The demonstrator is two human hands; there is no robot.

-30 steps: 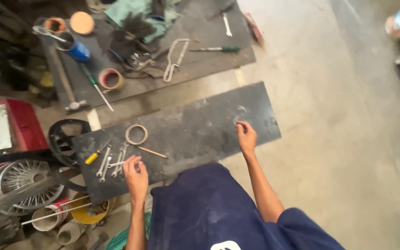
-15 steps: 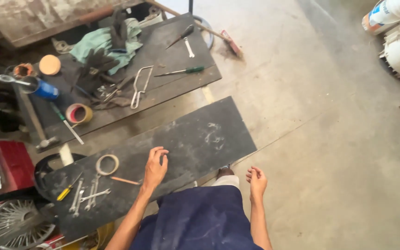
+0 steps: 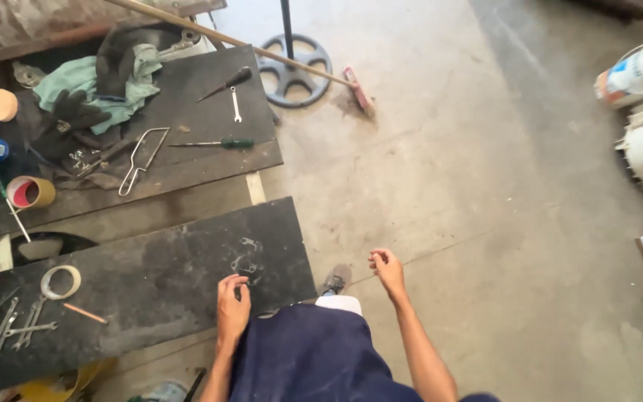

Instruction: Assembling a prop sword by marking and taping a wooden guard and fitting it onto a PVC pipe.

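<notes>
while hands [image 3: 232, 309] hover empty, bare floor [image 3: 485, 223] spreads beyond the board's [image 3: 150, 290] edge.

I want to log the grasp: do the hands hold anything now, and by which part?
Nothing is held. The left hand hangs over the near black board, fingers loosely curled. The right hand is in the air over the concrete floor, also curled.

The left hand [image 3: 231, 309] rests on the near edge of a dark board [image 3: 150, 290], fingers curled and empty. The right hand [image 3: 388, 269] hangs over the concrete floor [image 3: 485, 223], loosely curled. At the left of the board lie wrenches [image 3: 20, 327] and a tape ring [image 3: 61, 281]. On the far board lies a green-handled screwdriver [image 3: 213, 143].
</notes>
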